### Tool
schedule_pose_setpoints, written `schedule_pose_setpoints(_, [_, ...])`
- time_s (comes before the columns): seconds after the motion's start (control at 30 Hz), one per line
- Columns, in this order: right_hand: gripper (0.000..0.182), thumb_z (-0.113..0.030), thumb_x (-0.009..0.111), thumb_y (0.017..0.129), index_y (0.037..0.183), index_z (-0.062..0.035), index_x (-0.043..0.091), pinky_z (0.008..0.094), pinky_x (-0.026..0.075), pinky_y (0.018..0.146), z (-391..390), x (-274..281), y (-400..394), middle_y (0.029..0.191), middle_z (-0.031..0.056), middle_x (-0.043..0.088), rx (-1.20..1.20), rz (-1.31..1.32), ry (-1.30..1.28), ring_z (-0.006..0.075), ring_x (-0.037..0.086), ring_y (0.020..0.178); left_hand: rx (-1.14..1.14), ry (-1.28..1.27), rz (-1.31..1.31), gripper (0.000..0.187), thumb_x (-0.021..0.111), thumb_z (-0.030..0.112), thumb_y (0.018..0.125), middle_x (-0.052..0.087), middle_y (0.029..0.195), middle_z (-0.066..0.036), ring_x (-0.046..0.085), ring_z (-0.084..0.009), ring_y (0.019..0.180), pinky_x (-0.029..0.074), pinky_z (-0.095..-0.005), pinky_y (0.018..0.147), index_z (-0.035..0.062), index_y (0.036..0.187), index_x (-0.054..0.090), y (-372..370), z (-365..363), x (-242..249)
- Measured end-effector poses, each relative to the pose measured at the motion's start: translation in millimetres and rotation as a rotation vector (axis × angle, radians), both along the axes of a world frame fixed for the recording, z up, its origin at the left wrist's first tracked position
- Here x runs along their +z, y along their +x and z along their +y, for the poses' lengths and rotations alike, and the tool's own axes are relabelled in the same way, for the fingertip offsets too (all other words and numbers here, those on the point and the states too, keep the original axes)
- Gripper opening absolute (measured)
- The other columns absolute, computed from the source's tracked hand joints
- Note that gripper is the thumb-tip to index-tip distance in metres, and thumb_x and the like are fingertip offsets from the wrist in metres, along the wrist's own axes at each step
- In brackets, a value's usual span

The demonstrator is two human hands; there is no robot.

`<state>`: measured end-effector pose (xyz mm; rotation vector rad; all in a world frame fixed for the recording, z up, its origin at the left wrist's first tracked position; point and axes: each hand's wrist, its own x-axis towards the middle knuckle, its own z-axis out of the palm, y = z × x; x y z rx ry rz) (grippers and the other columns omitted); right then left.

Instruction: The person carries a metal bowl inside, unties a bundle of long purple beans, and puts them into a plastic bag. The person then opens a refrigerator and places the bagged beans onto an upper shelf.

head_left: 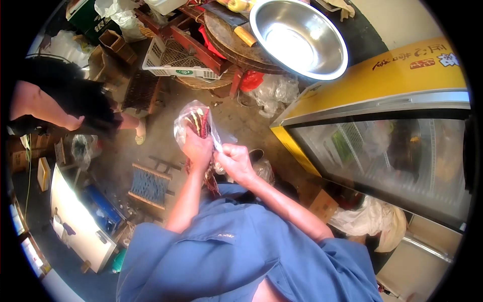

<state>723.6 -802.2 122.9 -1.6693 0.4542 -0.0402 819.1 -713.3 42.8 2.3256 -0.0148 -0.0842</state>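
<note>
In front of my chest, my left hand (197, 149) is closed around a bundle of dark red, stringy pieces (204, 123) with pale yellowish parts. A clear plastic bag (184, 118) surrounds the top of the bundle, and more dark red strands hang below my fist. Just to the right, my right hand (234, 162) is closed in a pinch on the edge of the plastic bag, close beside my left hand. What the bundle is made of is too unclear to tell.
A metal basin (299, 38) and a cleaver (244, 35) lie on a round board at the top. A glass-door fridge (382, 146) stands right. Another person's arm (48, 103) shows left. A woven stool (150, 185) and white crate (156, 63) are on the floor.
</note>
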Motion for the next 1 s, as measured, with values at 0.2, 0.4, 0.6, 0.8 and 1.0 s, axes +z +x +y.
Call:
schedule_pose_setpoints(0.2, [0.015,-0.008,0.058,0.075,0.064,0.0009,0.059,0.0249,0.038,0.049,-7.8,-4.8,2.0,0.059,0.0011,0.056,-0.47,0.086,0.276,0.0063,0.048,0.055,-0.146,0.151,0.112,0.082,0.064,0.017,0.067,0.065,0.091,-0.026,0.062,-0.0427,0.088,0.048,-0.0457,0.083,0.0003,0.14,0.031,-0.8,6.8,3.1])
schedule_pose_setpoints(0.4, [0.014,-0.009,0.058,0.077,0.071,0.0016,0.064,0.0248,0.041,0.054,-9.5,-1.3,5.5,0.063,0.0027,0.061,-0.556,0.074,0.33,0.0094,0.054,0.057,-0.204,0.147,0.019,0.076,0.067,0.016,0.069,0.06,0.109,-0.025,0.06,-0.0422,0.095,0.049,-0.0457,0.082,0.005,0.138,0.036,-5.9,10.1,7.9])
schedule_pose_setpoints(0.6, [0.013,-0.008,0.058,0.078,0.072,0.002,0.063,0.024,0.04,0.054,-9.8,5.8,11.6,0.063,0.0014,0.059,-0.539,0.053,0.366,0.0074,0.052,0.058,-0.392,0.149,-0.019,0.076,0.071,0.02,0.072,0.048,0.128,-0.018,0.057,-0.0372,0.105,0.05,-0.0427,0.086,0.016,0.14,0.038,-16.9,8.4,-1.4])
schedule_pose_setpoints(0.8, [0.01,-0.006,0.058,0.077,0.069,-0.0012,0.062,0.0222,0.04,0.053,1.8,-8.9,-3.1,0.065,-0.002,0.058,-0.2,0.103,0.291,0.0054,0.05,0.058,-0.646,0.157,-0.01,0.065,0.065,0.028,0.075,0.051,0.113,-0.019,0.062,-0.0376,0.089,0.051,-0.0477,0.074,0.017,0.135,0.044,-30.1,4.6,-22.1])
schedule_pose_setpoints(1.0, [0.011,-0.005,0.057,0.075,0.068,0.0005,0.063,0.0232,0.041,0.05,8.0,-29.2,-20.6,0.063,0.0018,0.061,-0.105,0.237,0.315,0.0068,0.052,0.056,-0.77,0.34,0.227,0.059,0.06,0.028,0.077,0.051,0.115,-0.023,0.063,-0.0396,0.086,0.052,-0.0476,0.071,0.0186,0.133,0.043,-38.2,4.0,-53.5])
